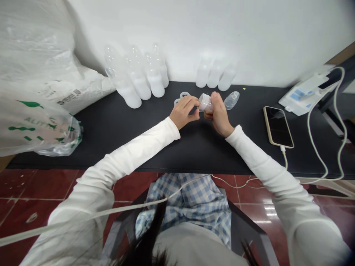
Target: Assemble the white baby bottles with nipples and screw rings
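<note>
Both my hands meet over the middle of the black table (194, 147). My right hand (217, 114) is closed around a small translucent plastic bottle part (204, 102), held off the table. My left hand (184, 111) pinches the same part at its left end with thumb and fingertips. Just behind my hands lie two clear plastic rings (181, 97) and a clear dome-shaped cap (232, 99). Several assembled white bottles with clear caps (138, 79) stand at the wall to the left, and three white bottle bodies (216, 75) stand at the wall behind my right hand.
A large plastic sack with green print (33, 92) fills the table's left end. A phone (278, 126) lies face up on the right, plugged into a white cable (313, 147) that runs to a white power strip (305, 94) at the far right. My lap is below the table edge.
</note>
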A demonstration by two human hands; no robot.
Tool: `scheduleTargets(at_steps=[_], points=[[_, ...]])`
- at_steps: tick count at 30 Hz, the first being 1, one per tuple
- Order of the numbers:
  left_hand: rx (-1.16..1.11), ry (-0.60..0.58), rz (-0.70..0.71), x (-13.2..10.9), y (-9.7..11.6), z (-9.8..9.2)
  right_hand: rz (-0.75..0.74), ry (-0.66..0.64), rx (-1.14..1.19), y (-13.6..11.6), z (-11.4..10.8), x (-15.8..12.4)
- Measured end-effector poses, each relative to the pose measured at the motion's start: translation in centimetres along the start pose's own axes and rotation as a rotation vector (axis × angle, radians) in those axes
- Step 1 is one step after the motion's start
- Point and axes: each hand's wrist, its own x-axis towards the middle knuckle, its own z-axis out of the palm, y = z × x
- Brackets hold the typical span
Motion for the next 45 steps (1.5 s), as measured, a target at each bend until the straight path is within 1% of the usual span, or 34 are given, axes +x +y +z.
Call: scheduleTargets(at_steps=[3, 5, 9, 12, 16, 21, 23, 25, 29, 33, 36, 38, 41, 43, 45], points=[[0.027, 0.002, 0.056, -0.2, 0.1, 0.0, 0.058, 0.000, 0.089, -0.3, 0.0, -0.1], [0.037, 0.006, 0.070, -0.2, 0.0, 0.0, 0.111, 0.010, 0.166, -0.9, 0.3, -0.3], [-0.029, 0.011, 0.022, 0.3, 0.1, -0.3, 0.199, 0.035, 0.298, -2.0, 0.9, -0.5], [-0.114, -0.019, -0.044, 0.8, 0.5, -0.8, 0.208, 0.044, 0.339, -2.2, 1.1, -0.7], [-0.190, -0.093, -0.169, 1.2, 0.7, -1.2, 0.137, 0.043, 0.244, -1.9, 0.6, -0.6], [-0.253, -0.082, -0.209, 1.2, 0.6, -1.1, 0.088, -0.004, 0.126, -1.1, -0.4, -0.4], [-0.293, -0.083, -0.217, 1.2, 0.6, -1.1, 0.046, -0.024, 0.073, -0.8, -0.8, -0.4], [-0.350, -0.088, -0.253, 1.4, 0.7, -1.2, -0.021, -0.037, -0.027, -0.5, -1.2, -0.3], [-0.509, -0.100, -0.448, 1.7, 0.9, -1.5, -0.215, -0.072, -0.318, -0.4, -2.5, 0.0], [-0.717, -0.091, -0.603, 1.8, 0.6, -1.1, -0.375, -0.144, -0.560, -0.9, -3.4, 0.3], [-0.821, -0.078, -0.718, 1.6, 0.5, -0.5, -0.427, -0.226, -0.638, -1.6, -3.6, 0.1], [-0.847, -0.039, -0.781, 1.3, 0.7, -0.2, -0.422, -0.237, -0.648, -1.9, -3.5, -0.1], [-0.860, 0.012, -0.801, 0.9, 1.1, 0.1, -0.495, -0.187, -0.673, -1.9, -3.5, -0.2], [-0.864, 0.007, -0.755, 0.8, 1.2, 0.1, -0.561, -0.130, -0.678, -1.6, -3.5, -0.1], [-0.834, 0.006, -0.711, 0.7, 1.1, 0.0, -0.569, -0.087, -0.677, -1.4, -3.5, 0.0]])
